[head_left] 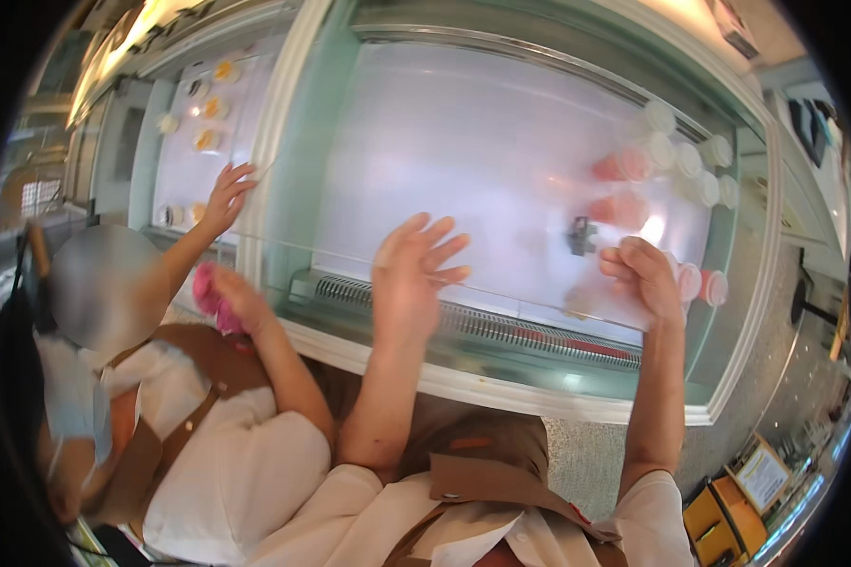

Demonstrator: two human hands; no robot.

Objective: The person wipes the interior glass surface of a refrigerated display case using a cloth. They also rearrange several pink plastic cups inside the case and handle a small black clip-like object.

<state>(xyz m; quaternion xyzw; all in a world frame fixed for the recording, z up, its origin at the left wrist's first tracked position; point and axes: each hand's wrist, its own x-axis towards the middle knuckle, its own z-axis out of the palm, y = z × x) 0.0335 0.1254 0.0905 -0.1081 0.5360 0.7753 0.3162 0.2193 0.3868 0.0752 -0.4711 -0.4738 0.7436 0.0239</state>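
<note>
My left hand (pixel 415 273) is over the front part of a glass-topped display case (pixel 468 386), its fingers spread and holding nothing. The edge of a clear glass pane (pixel 532 287) runs past both hands. My right hand (pixel 642 273), at the right side of the case, has curled fingers near that pane; whether they grip anything is unclear. Beyond it are cups with red contents (pixel 620 164) and white-lidded cups (pixel 688 160). Red-filled cups (pixel 713 287) also stand beside the right hand. A small dark object (pixel 579 236) lies left of the right hand.
At my left, a co-worker in a brown apron (pixel 234 358) holds a pink cloth (pixel 215 294) in one hand; the other hand (pixel 228 198) is at the case's white divider (pixel 284 92). Cups with yellow topping (pixel 215 108) stand in the left compartment. A vent grille (pixel 482 322) runs along the front.
</note>
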